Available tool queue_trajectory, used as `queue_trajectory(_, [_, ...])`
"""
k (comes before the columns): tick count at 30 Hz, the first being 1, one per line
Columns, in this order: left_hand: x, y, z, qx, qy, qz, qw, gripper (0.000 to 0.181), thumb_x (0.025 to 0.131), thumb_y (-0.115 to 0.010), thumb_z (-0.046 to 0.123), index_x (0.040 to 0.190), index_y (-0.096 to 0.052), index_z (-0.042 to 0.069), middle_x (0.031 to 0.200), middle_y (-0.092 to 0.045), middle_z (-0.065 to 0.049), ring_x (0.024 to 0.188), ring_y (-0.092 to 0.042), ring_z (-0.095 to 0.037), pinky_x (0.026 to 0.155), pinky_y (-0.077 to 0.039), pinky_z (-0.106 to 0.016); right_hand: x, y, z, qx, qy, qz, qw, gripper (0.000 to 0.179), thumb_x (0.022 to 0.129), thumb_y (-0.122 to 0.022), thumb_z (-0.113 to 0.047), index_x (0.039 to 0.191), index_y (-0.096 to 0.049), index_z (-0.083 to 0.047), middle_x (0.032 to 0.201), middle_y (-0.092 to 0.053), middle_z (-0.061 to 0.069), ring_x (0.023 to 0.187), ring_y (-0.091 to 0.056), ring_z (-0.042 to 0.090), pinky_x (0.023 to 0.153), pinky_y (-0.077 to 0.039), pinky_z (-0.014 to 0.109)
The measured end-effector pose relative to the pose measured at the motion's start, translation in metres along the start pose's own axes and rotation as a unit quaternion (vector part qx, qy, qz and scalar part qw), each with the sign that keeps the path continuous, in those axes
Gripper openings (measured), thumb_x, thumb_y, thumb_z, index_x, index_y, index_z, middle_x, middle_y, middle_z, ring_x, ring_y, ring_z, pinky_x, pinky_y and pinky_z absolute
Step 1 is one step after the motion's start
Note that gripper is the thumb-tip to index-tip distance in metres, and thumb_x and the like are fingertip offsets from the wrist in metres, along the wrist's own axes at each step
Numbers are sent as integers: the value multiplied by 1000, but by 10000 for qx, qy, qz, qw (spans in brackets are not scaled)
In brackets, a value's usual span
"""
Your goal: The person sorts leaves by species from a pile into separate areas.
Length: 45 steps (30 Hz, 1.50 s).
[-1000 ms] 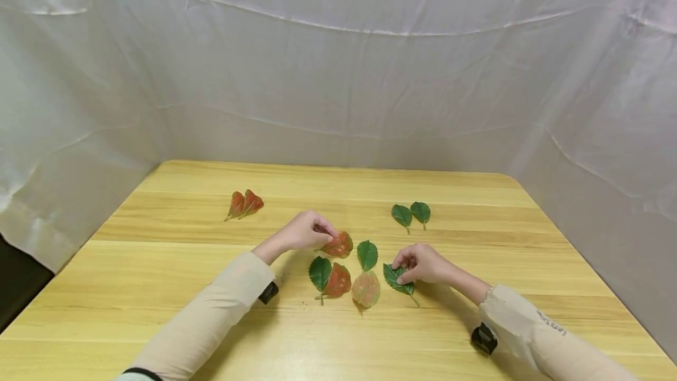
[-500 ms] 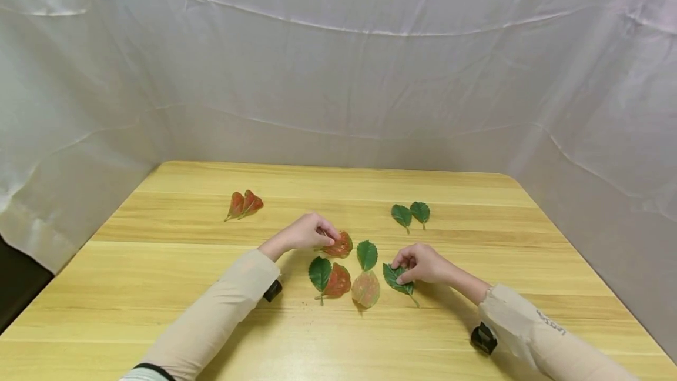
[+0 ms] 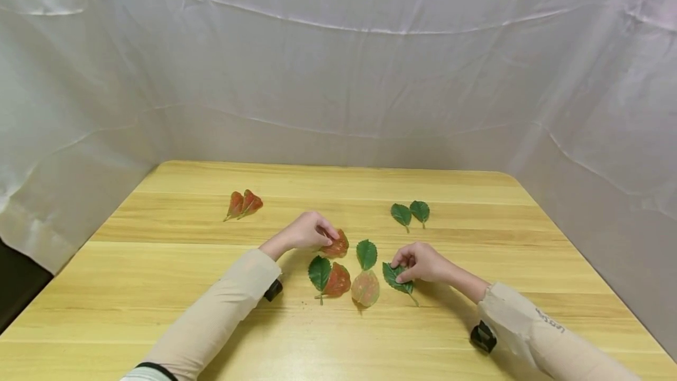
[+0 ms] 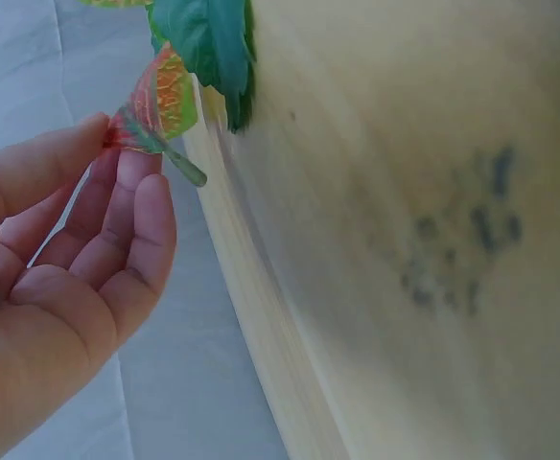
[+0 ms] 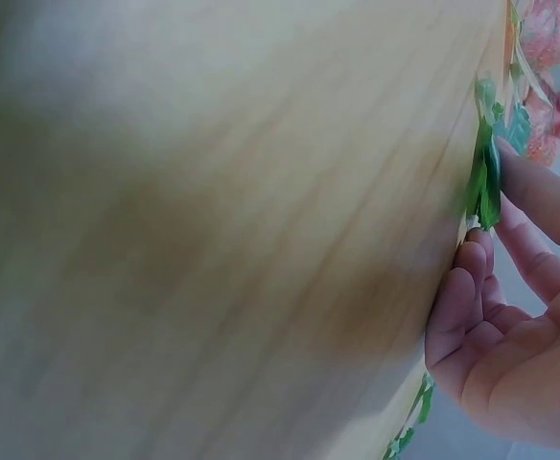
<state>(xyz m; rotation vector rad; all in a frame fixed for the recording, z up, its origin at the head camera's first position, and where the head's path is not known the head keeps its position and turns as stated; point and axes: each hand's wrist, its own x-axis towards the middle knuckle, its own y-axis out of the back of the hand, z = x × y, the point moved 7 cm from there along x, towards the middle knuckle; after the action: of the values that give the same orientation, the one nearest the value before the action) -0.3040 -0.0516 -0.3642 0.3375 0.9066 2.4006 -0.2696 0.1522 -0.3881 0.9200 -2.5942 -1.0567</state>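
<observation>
My left hand (image 3: 311, 231) pinches a red leaf (image 3: 338, 244) between thumb and fingers; the leaf's green stem (image 4: 186, 169) shows in the left wrist view. On the right, my right hand (image 3: 423, 263) pinches a green leaf (image 3: 391, 276) that lies on the table, its stem pointing toward me. Between the hands, a green leaf (image 3: 319, 272) sits against a red leaf (image 3: 337, 280), their stems crossing. Beside that pair, another green leaf (image 3: 367, 254) stands above a paler red leaf (image 3: 366, 288), meeting it end to end.
Two red leaves (image 3: 243, 204) overlap at the back left of the wooden table (image 3: 158, 287). Two green leaves (image 3: 410, 214) lie side by side at the back right. Pale cloth (image 3: 338, 75) hangs behind the table and along its sides.
The red leaf in my left hand has shifted slightly left, after that hand edged a little to the right. My right hand stays on its green leaf.
</observation>
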Motion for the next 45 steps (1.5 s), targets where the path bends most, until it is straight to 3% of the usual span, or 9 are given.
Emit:
queue_trajectory(14, [-6,23,-22,13,463,726,9963,13,77,-64,-6,85,-70,2,91,-65,-8,75,-60,-16,65,-49,-27,0,-1,-2,-85,10,-2,10000,17,69,-74,-3,83,-64,1,70,-52,2,60,-43,9,54,-39,21])
queue_trajectory(26, [-8,49,-45,231,878,1163,9891,14,79,-62,-5,89,-69,0,95,-65,-12,76,-59,-18,65,-48,-29,0,1,0,-120,12,-4,9999,17,69,-74,-3,83,-64,1,69,-50,-1,60,-43,9,55,-39,21])
queue_trajectory(32, [-13,60,-55,129,1129,1320,9847,14,80,-62,-4,91,-69,-1,93,-65,-13,75,-59,-19,64,-48,-29,0,-1,-1,-111,32,-28,9999,17,70,-74,-3,83,-64,1,69,-50,0,60,-42,9,54,-39,21])
queue_trajectory(45, [-28,90,-77,107,1390,1810,9736,15,82,-60,-3,95,-68,-3,92,-65,-15,85,-59,-27,77,-47,-38,1,-1,1,-247,7,33,9997,17,69,-74,-4,82,-64,-1,70,-50,1,60,-42,8,55,-39,21])
